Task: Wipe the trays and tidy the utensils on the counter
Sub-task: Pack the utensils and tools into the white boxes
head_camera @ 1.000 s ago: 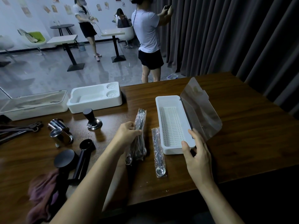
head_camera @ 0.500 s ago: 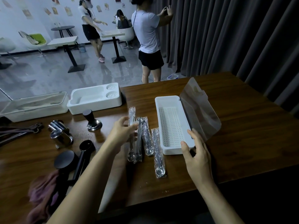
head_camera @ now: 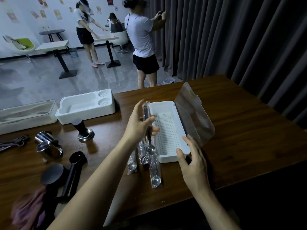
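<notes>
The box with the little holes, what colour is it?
White box, seen in the head view.

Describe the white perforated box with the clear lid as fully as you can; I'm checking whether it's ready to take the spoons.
The white perforated box is a long, narrow tray of what looks like plastic, with a slotted floor and nothing inside. It lies flat on the wooden counter. Its clear lid stands open along the right side. The right hand rests at its near right corner, and the left hand holds a wrapped spoon upright at its left rim.
</notes>
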Demonstrator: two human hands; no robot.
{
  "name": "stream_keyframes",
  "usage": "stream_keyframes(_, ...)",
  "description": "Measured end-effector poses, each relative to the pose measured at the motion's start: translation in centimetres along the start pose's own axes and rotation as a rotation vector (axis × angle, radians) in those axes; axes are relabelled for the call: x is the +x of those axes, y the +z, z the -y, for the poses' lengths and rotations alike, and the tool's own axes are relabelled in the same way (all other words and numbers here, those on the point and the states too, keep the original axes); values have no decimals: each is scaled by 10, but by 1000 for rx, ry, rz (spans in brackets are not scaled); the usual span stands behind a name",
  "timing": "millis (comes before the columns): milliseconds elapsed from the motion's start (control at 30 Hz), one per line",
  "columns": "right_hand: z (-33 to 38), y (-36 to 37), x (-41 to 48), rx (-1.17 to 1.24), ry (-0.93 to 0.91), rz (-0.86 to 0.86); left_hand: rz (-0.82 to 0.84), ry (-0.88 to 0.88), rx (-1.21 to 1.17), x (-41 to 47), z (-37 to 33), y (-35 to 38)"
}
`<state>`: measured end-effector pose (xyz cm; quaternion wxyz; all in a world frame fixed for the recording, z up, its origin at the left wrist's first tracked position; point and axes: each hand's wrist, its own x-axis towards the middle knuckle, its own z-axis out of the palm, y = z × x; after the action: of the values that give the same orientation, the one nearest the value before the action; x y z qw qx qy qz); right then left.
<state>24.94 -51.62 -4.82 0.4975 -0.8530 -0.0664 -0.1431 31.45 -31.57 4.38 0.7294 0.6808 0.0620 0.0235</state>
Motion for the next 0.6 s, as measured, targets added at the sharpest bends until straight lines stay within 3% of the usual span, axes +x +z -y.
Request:
stream_keyframes(400,-4,1,0,-12,-29,-22,57,41,49,36,14,38)
stream_keyframes(600,-3,1,1,11,-28,-19,184,254,637,56,26,41)
